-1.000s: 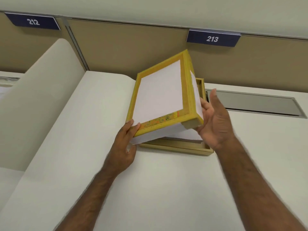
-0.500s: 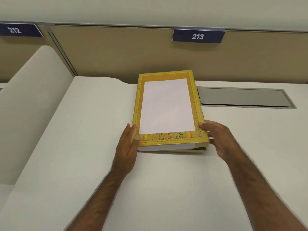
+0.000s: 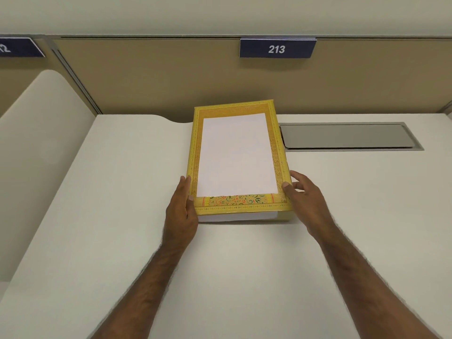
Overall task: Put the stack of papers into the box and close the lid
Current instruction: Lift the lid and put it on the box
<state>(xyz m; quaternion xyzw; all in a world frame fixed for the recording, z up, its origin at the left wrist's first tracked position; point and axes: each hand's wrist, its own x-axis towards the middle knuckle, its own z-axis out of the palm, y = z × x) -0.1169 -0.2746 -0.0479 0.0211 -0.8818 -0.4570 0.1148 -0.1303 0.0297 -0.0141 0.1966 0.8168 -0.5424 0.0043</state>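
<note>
A yellow box lid (image 3: 234, 107) with a white panel in its middle and a flowered strip along the near side lies flat on the box at the back middle of the desk. Below its near edge shows a white band, the stack of papers (image 3: 237, 216), beside a yellow corner of the box (image 3: 285, 215). My left hand (image 3: 181, 214) rests against the lid's near left corner, thumb on the edge. My right hand (image 3: 308, 204) holds the near right corner, thumb on top and fingers spread along the side.
The white desk (image 3: 244, 265) stretches toward me. A grey recessed flap (image 3: 347, 137) lies just right of the box. A tan partition with a blue 213 sign (image 3: 276, 48) stands behind. A rounded white divider (image 3: 44, 143) rises at the left.
The lid was tilted up over the open box, with paper showing beneath. It has come down flat onto the box, and both hands have moved to its near corners.
</note>
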